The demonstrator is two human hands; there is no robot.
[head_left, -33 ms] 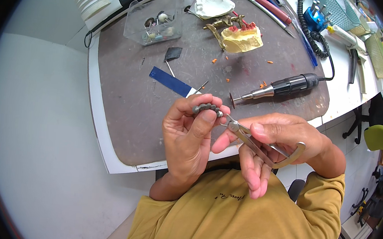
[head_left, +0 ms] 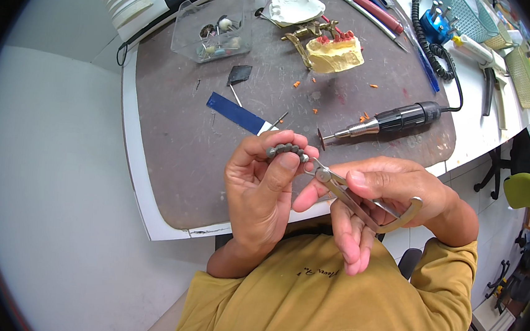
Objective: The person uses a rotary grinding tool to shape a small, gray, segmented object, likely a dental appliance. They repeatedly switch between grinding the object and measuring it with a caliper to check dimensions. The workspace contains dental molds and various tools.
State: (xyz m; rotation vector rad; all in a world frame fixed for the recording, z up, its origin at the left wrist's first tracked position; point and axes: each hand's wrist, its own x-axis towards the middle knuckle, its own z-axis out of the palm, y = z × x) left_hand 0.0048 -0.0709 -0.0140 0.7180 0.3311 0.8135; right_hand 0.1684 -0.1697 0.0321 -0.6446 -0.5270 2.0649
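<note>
My left hand (head_left: 262,184) pinches a grey metal dental bridge (head_left: 287,150), a curved row of several joined crowns, between thumb and fingers. In my right hand (head_left: 393,191) lies a metal thickness caliper (head_left: 352,200), its curved brass-coloured scale toward the palm side. The caliper's jaws meet the right end of the bridge; whether they touch it is too small to tell. Beyond my hands is a rotary handpiece (head_left: 399,119) with a thin disc at its tip. Farther back stand a yellow plaster model (head_left: 335,53) with red parts on a brass articulator, and a white dental cast (head_left: 296,6).
A clear plastic box (head_left: 213,37) with several mounted burs stands at the back left. A blue strip (head_left: 235,113) and a black square (head_left: 240,74) lie on the brown mat (head_left: 178,159). Pens, a blue bur stand (head_left: 436,25) and baskets are at the back right.
</note>
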